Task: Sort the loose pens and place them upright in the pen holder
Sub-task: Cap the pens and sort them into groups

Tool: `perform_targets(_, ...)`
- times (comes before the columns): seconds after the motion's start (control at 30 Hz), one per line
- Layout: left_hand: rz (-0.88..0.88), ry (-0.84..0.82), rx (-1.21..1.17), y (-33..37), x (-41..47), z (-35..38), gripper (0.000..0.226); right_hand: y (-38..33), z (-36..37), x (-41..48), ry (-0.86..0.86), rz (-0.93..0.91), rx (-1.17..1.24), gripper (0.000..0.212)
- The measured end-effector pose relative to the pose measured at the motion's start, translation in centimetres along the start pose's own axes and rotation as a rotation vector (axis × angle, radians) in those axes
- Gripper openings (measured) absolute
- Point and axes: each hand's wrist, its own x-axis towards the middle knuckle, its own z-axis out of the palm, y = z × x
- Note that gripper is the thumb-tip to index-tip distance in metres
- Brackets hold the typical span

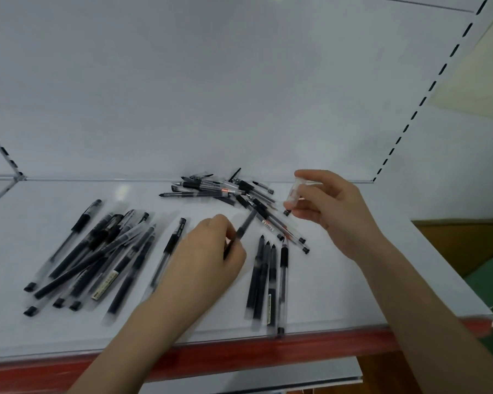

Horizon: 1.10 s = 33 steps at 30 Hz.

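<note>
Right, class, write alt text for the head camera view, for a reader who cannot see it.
Two bare hands sort black-and-clear plastic pens on a white shelf: the left hand pinches one dark pen, the right hand holds a small clear plastic piece. Groups of pens lie left, centre and back.

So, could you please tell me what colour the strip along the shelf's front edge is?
Red. The front edge strip shows clearly in the head view.
</note>
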Motion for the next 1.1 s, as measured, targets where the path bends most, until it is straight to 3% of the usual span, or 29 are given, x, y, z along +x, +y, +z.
perform_targets(0.13, 0.018, 0.03, -0.309, 1.4, -0.9, -1.5, 0.009, -1.4, 1.3, 0.0, -0.04, -0.01, 0.182, 0.019)
perform_targets(0.23, 0.015, 0.084, -0.397, 1.4, -1.3, -2.3, 0.011, -2.1, 1.9, -0.2, -0.074, -0.054, 0.132, 0.019)
perform_targets(0.63, 0.055, 0.149, -0.383, 1.1, -2.0, -4.8, 0.006, -3.5, 2.4, -1.6, -0.313, -0.284, -0.197, 0.027)
perform_targets(1.1, 0.104, 0.135, -0.338, 0.7, -2.2, -5.7, 0.011, -4.7, 2.1, -1.0, -0.428, -0.246, -0.19, 0.009)
